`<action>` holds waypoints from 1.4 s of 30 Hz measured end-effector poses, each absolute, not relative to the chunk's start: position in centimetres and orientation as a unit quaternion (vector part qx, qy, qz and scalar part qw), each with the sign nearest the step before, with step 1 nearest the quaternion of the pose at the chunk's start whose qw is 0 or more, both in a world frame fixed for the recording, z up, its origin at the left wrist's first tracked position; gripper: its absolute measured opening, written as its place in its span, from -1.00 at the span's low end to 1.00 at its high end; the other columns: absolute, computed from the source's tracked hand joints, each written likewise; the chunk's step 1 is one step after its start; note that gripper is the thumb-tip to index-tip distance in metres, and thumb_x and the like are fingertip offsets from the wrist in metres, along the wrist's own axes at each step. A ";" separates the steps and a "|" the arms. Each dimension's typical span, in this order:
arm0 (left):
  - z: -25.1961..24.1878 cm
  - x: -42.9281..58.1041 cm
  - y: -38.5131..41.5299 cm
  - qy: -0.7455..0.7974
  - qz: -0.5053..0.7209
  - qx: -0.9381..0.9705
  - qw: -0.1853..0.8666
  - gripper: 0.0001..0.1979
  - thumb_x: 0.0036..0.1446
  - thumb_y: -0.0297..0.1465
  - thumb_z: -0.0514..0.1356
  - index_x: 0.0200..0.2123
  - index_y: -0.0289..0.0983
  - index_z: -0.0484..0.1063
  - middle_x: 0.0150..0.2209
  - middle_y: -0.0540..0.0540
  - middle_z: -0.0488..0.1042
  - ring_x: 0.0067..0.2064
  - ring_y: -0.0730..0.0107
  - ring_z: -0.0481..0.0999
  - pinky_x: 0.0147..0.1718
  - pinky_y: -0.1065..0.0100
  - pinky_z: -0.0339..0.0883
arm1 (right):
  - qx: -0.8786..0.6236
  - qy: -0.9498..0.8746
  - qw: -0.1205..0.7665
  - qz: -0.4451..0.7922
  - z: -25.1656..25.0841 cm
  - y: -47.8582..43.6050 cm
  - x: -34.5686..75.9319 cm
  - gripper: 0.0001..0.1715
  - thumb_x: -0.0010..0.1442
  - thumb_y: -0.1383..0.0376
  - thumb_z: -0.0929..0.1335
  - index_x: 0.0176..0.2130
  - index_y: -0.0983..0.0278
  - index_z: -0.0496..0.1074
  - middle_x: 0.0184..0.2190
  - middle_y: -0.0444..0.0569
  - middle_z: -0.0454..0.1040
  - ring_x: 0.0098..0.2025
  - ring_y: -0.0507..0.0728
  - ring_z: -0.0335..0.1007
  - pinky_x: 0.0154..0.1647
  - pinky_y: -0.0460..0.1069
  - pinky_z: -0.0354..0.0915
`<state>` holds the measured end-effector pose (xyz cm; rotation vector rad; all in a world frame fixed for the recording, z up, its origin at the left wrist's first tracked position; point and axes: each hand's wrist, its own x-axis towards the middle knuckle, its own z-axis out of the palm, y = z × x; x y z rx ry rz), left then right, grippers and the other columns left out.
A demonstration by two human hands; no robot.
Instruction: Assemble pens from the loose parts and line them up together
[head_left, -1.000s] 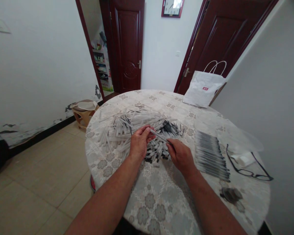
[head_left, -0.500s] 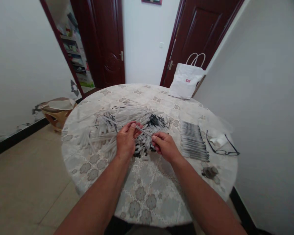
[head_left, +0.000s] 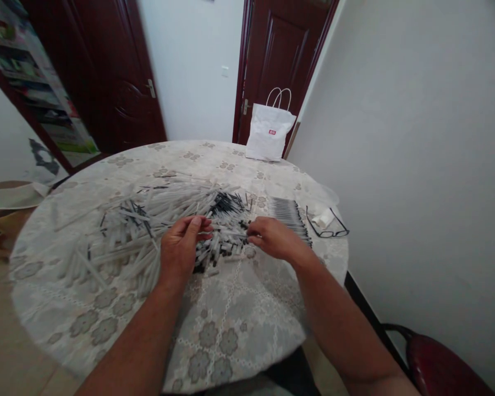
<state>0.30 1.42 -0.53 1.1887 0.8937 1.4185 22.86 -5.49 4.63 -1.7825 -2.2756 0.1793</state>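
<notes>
Over the front of a pile of pale translucent pen barrels point(head_left: 177, 203), my left hand point(head_left: 181, 242) is half curled, fingertips pointing right and nothing visible in it. My right hand point(head_left: 272, 236) is closed at the right side of the pile, its fingertips pinching a slim pale pen point(head_left: 238, 236) that is hard to pick out against the parts behind. Short clear and black-ended pieces point(head_left: 218, 247) lie between the two hands. Beyond my right hand, a neat row of pens with dark ends point(head_left: 289, 214) lies side by side, partly hidden by that hand.
A flowered cloth covers the round table point(head_left: 206, 324). Black thin parts point(head_left: 226, 203) lie heaped at the pile's back. Eyeglasses point(head_left: 328, 234) and a white roll point(head_left: 324, 219) are at the right. A white paper bag point(head_left: 270, 132) stands at the far edge; a dark red chair point(head_left: 441, 363) is lower right.
My hands have moved apart; the left has let go of the pen both were holding, and the right keeps it. The view has turned to the right.
</notes>
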 end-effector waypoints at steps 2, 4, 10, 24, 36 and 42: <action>-0.6 0.2 1.6 0.380 0.593 0.491 0.513 -0.67 0.14 -0.14 0.30 -0.25 -0.31 0.56 -0.30 -0.14 0.62 -0.33 0.26 0.63 -0.41 0.30 0.56 | -0.665 -0.743 0.075 0.022 4.9 -5.4 26.3 -0.82 0.30 0.30 0.36 -0.17 0.23 0.59 -0.22 0.03 0.58 -0.15 0.13 0.46 -0.11 -0.04 0.25; -0.7 0.2 1.8 0.394 0.587 0.494 0.506 -0.67 0.13 -0.13 0.30 -0.27 -0.31 0.56 -0.32 -0.13 0.61 -0.36 0.30 0.61 -0.45 0.33 0.54 | -0.713 -0.701 0.011 -0.011 4.7 -4.9 29.7 -0.75 0.31 0.31 0.33 -0.11 0.23 0.60 -0.14 0.07 0.58 -0.10 0.16 0.47 -0.07 -0.03 0.26; -0.6 -0.2 1.9 0.414 0.594 0.489 0.487 -0.70 0.16 -0.15 0.27 -0.27 -0.30 0.57 -0.32 -0.13 0.61 -0.39 0.32 0.57 -0.49 0.37 0.51 | -0.778 -0.620 -0.105 -0.012 3.2 -2.8 35.6 -0.67 0.28 0.34 0.32 -0.05 0.25 0.62 -0.02 0.14 0.59 0.01 0.20 0.49 -0.01 -0.02 0.29; -0.6 -0.5 2.1 0.420 0.641 0.440 0.469 -0.72 0.16 -0.16 0.23 -0.30 -0.28 0.53 -0.33 -0.09 0.60 -0.46 0.43 0.49 -0.54 0.43 0.44 | -0.779 -0.614 -0.130 -0.019 1.9 -2.7 35.2 -0.51 0.28 0.47 0.25 0.09 0.22 0.56 0.07 0.20 0.53 0.09 0.26 0.46 0.01 0.04 0.31; -1.3 -0.4 2.4 0.399 0.644 0.414 0.505 -0.73 0.16 -0.16 0.24 -0.25 -0.26 0.48 -0.40 0.00 0.53 -0.56 0.52 0.40 -0.60 0.49 0.32 | -0.718 -0.695 -0.003 -0.032 0.5 -0.5 22.3 -0.66 0.40 0.21 0.25 0.03 0.22 0.51 -0.04 0.12 0.56 -0.02 0.21 0.50 -0.09 -0.01 0.31; -1.1 -0.4 2.3 0.405 0.640 0.420 0.499 -0.75 0.16 -0.18 0.25 -0.33 -0.26 0.47 -0.45 0.03 0.50 -0.58 0.54 0.38 -0.60 0.49 0.28 | -0.774 -0.632 0.010 -0.023 0.2 3.2 22.0 -0.59 0.40 0.17 0.24 0.11 0.25 0.46 0.02 0.18 0.54 0.06 0.24 0.48 -0.01 0.02 0.32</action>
